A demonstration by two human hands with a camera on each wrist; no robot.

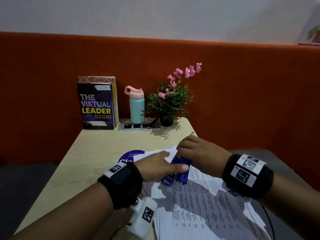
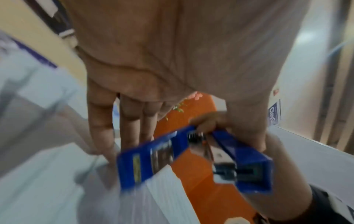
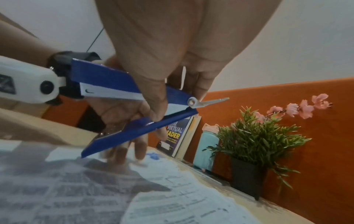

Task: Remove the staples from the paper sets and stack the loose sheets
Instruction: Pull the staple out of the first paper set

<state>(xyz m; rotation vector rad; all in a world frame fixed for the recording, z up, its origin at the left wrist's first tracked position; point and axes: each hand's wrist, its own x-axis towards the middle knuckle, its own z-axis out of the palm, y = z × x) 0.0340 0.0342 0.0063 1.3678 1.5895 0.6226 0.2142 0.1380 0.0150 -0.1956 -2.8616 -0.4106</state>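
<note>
Currently, a blue stapler (image 1: 176, 172) is gripped by the right hand (image 1: 195, 151) while printed sheets (image 1: 207, 205) near the tabletop's (image 1: 97, 144) right edge are pressed by straight fingers of the left hand (image 1: 155, 167).

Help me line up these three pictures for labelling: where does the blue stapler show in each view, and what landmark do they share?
Head: blue stapler at centre, between both hands, above the printed sheets.
Left wrist: blue stapler lower centre, hinged open, beyond the left hand.
Right wrist: blue stapler centre left, gripped by the right hand.
Shared landmark: the orange partition.
</note>
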